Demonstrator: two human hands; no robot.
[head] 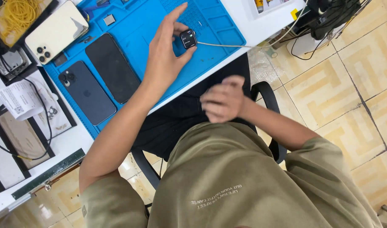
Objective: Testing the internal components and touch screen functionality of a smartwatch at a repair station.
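Observation:
My left hand (166,50) reaches over a blue work mat (214,25). Its thumb and fingers pinch a small square smartwatch body (188,39) with a dark screen. A thin pale cable (235,45) runs from the watch to the right, off the mat. My right hand (223,99) hangs near my lap below the table edge, blurred. Its fingers are curled in and I see nothing in them.
On the mat's left side lie a dark blue phone (86,90), back up, and a black phone (113,67). A pale gold phone (56,31) and a yellow wire coil (16,14) sit further left. A black chair armrest (267,90) curves beside my right forearm. Black cables (328,17) lie at the top right.

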